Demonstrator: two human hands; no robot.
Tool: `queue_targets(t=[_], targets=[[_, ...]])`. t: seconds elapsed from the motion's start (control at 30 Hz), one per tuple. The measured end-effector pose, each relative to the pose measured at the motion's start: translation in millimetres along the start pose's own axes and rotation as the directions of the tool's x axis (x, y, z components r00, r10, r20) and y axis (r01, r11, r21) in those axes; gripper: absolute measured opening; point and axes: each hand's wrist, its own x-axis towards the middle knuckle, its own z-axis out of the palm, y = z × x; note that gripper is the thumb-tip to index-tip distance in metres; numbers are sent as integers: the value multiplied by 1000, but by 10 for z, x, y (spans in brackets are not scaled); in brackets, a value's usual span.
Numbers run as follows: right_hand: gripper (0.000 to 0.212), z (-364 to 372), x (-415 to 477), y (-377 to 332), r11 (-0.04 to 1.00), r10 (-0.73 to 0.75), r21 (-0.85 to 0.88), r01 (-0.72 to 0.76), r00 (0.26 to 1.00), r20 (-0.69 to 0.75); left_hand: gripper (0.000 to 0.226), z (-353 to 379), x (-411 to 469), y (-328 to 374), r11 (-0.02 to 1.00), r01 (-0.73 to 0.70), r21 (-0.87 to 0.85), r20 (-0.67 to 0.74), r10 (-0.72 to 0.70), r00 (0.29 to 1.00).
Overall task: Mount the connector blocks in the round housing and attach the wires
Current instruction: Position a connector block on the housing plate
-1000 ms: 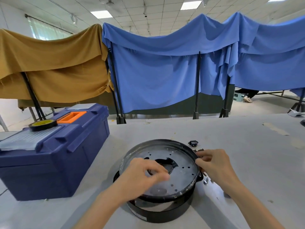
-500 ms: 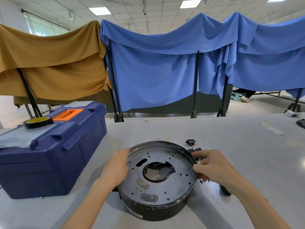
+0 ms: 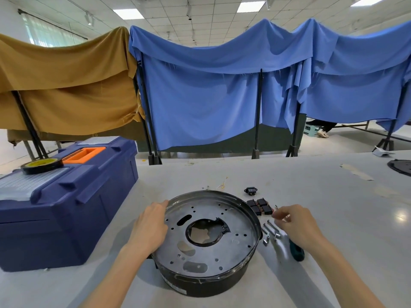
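The round housing (image 3: pixel 233 218) sits low in the middle of the picture on a grey table (image 3: pixel 311 185). It is black on the side, and on top is a flat grey plate with many little holes and one big hole in the middle.

The left hand (image 3: pixel 151 225) is at the left edge of the housing. Its fingers are straight and close together, and they rest on the rim.

The right hand (image 3: pixel 295 223) is to the right of the housing, over the table. Its fingers are bent and the tips are close together. I cannot tell if they pinch something tiny.

The connector blocks (image 3: pixel 260 206) are black with bits of red. They lie on the table just beside the right rim of the housing, near the tips of the right hand. A small black plug piece (image 3: pixel 250 191) lies a little higher up. Some silver bolts (image 3: pixel 270 231) lie below the right fingers. A tool with a green handle (image 3: pixel 297 251) pokes out under the right wrist.

A big blue toolbox (image 3: pixel 66 207) stands at the left of the picture, with a roll of tape (image 3: pixel 42 165) on its lid. Behind the table hang a blue cloth (image 3: pixel 211 96) and a tan cloth (image 3: pixel 66 85).
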Motion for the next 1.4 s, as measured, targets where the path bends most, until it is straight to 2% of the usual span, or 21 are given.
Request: queue_targets(t=[0.2, 0.4, 0.6, 0.67, 0.77, 0.83, 0.9, 0.97, 1.03, 1.07, 1.17, 1.3, 1.4], targets=[[8, 161, 47, -112, 972, 3, -234, -7, 1000, -18, 52, -6, -22, 30, 1000, 24, -3, -5, -24, 1000], [12, 247, 62, -184, 916, -34, -400, 12, 998, -47, 53, -9, -17, 32, 1000, 15, -19, -12, -15, 1000], [5, 287, 44, -195, 919, -30, -395, 10, 999, -45, 49, 0, -4, 33, 1000, 15, -24, -4, -15, 1000], [9, 282, 38, -193, 928, -15, -372, -2, 999, -42, 51, 6, 1, 23, 999, 18, -33, -1, -18, 1000], [19, 167, 59, -177, 971, -30, -239, 9, 996, -87, 54, -2, 23, -8, 995, 32, -98, 15, -31, 999], [15, 0, 42, -231, 998, -64, 1, 64, 987, -148, 48, -57, 23, -7, 989, 27, -144, -23, -30, 999], [11, -172, -42, -376, 956, -134, 235, 177, 973, -188, 43, -134, 1, 82, 982, -73, -174, -157, 45, 987], [9, -275, -179, -585, 872, -229, 406, 274, 961, -157, 33, -250, -76, 278, 903, -236, -360, -230, 159, 960], [10, -273, -323, -784, 779, -336, 543, 313, 940, -60, 27, -350, -201, 526, 740, -313, -595, -170, 264, 949], [10, -246, -387, -864, 743, -385, 588, 318, 923, -11, 25, -376, -256, 634, 689, -328, -646, -150, 307, 940], [14, -131, -509, -998, 682, -475, 648, 338, 879, 40, 10, -380, -370, 814, 654, -373, -658, -174, 350, 920], [15, -61, -543, -977, 654, -465, 690, 310, 884, 44, 3, -366, -447, 807, 648, -368, -666, -193, 327, 925], [10, 3, -548, -959, 640, -443, 717, 277, 895, 48, 3, -351, -483, 789, 606, -363, -708, -202, 319, 926]])
